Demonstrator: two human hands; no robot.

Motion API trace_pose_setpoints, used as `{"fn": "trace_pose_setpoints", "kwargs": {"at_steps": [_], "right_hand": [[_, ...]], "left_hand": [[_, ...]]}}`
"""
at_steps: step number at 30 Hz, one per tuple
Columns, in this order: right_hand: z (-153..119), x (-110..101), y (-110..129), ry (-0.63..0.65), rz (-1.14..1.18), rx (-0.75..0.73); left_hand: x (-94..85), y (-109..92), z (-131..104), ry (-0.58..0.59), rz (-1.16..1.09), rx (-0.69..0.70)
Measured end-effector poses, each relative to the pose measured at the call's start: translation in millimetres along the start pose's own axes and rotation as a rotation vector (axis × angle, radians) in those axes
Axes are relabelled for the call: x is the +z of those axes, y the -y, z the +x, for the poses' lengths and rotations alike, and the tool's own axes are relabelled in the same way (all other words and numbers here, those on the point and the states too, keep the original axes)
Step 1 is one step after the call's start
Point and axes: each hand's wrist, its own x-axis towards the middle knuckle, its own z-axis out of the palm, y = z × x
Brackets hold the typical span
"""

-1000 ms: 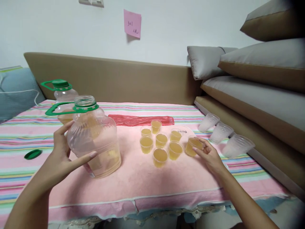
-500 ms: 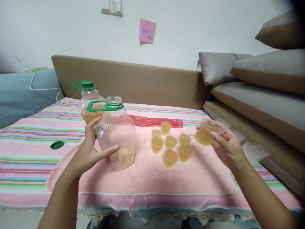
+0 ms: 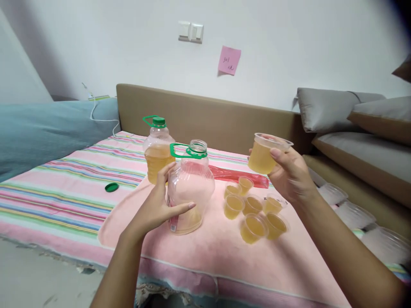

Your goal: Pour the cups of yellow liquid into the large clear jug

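My left hand [image 3: 160, 209] is wrapped round the side of a clear plastic bottle [image 3: 205, 188], thumb in front and fingers behind. The bottle stands upright and uncapped, with a green handle at its neck and a little pale yellow liquid at the bottom. Raised above the cloth, my right hand [image 3: 290, 167] grips a clear plastic cup [image 3: 261, 156] filled with yellow liquid. Below and left of that hand, several similar filled cups [image 3: 253, 226] stand close together on the pink cloth [image 3: 205, 261].
A capped bottle [image 3: 157, 158], partly full of yellow liquid, stands behind. A loose green cap [image 3: 111, 187] lies at left on the striped cover [image 3: 64, 188]. Red plastic film [image 3: 253, 179] lies behind the cups. Nested clear cups [image 3: 385, 239] lie at right beside grey cushions [image 3: 362, 149].
My right hand has lifted the filled cup higher. My left hand stays on the uncapped bottle. The camera view has turned left, so the scene appears shifted to the right.
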Motion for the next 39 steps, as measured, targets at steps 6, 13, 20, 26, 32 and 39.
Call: {"fn": "trace_pose_setpoints", "kwargs": {"at_steps": [6,13,20,26,32,39], "right_hand": [[21,39,-5,0.102,0.043,0.013],[30,63,-14,0.163,0.067,0.071],[29,76,-15,0.196,0.065,0.071],[29,80,-15,0.236,0.073,0.072],[31,77,-14,0.232,0.055,0.078],[34,73,-8,0.273,-0.003,0.063]], "left_hand": [[-1.0,-3,-2,0.005,0.020,-0.009],[-0.6,-8,-4,0.024,-0.017,-0.048],[0.3,-8,-4,0.027,-0.009,-0.032],[-0.1,-9,-4,0.025,0.003,-0.025],[-0.3,-10,-4,0.024,-0.007,-0.026],[-0.6,-12,-3,0.032,-0.020,-0.036]]}}
